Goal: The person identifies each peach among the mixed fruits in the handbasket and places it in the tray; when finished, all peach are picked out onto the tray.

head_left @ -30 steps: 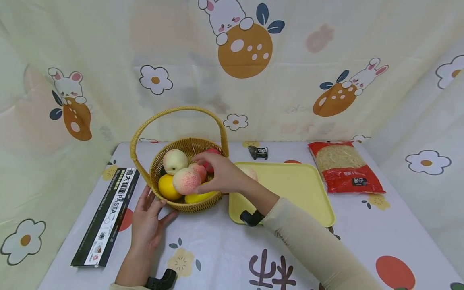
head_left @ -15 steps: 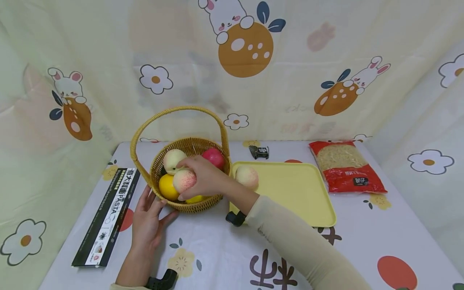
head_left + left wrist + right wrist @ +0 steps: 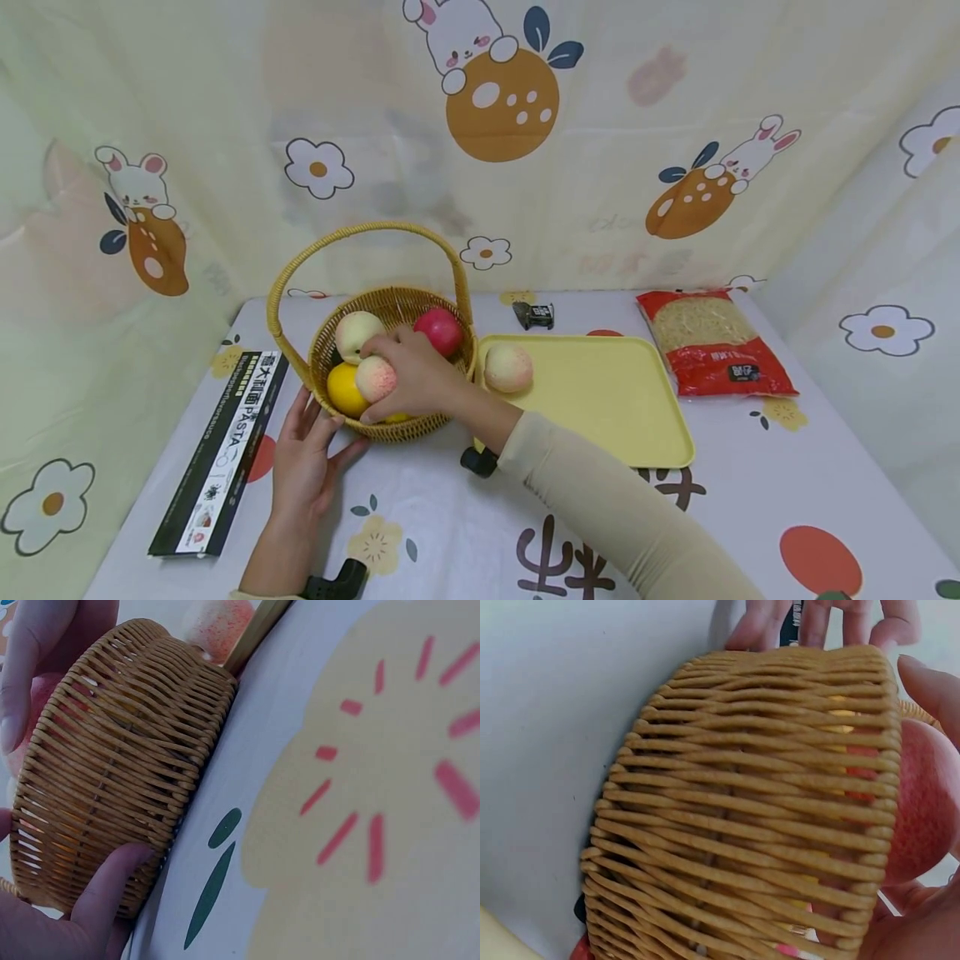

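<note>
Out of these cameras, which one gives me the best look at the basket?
The head view: it shows the basket from above, with the handle's full arch and the opening. Both wrist views show mainly its woven side, close up.

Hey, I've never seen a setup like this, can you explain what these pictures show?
There's no robot here, just a person's two bare hands. The wide picture comes from a camera worn on the head, looking forward and down. The two close-ups come from cameras on the wrists, so the basket looks tipped there.

The left hand rests against the basket's outside. The right hand reaches inside, its fingers around a speckled pink peach. Also in the basket are a pale fruit, a red fruit and a yellow-orange fruit.

On the patterned tablecloth, to the right, is a yellow tray bearing another peach, then a red bag. To the left lies a box marked PASTA.
</note>
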Action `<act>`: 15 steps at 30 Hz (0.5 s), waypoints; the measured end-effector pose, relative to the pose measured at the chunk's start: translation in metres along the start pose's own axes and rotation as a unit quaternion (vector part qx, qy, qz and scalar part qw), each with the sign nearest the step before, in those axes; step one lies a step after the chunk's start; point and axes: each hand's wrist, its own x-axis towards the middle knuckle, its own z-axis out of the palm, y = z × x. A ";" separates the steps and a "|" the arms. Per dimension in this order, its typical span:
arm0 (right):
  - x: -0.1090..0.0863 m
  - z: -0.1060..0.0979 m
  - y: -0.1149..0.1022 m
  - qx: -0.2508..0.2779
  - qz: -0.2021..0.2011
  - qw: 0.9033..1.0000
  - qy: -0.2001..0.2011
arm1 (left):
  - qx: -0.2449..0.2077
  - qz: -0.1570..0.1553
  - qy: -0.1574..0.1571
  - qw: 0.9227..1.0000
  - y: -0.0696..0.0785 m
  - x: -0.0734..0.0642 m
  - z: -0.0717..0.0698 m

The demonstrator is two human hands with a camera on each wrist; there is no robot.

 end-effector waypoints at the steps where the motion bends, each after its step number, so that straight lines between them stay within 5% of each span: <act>1: 0.000 0.001 0.000 0.002 -0.001 1.000 0.003 | 0.000 0.000 0.000 1.000 0.000 0.000 0.000; 15: 0.001 0.001 0.014 0.049 -0.047 0.997 0.020 | 0.000 0.013 -0.003 1.000 -0.002 0.001 -0.001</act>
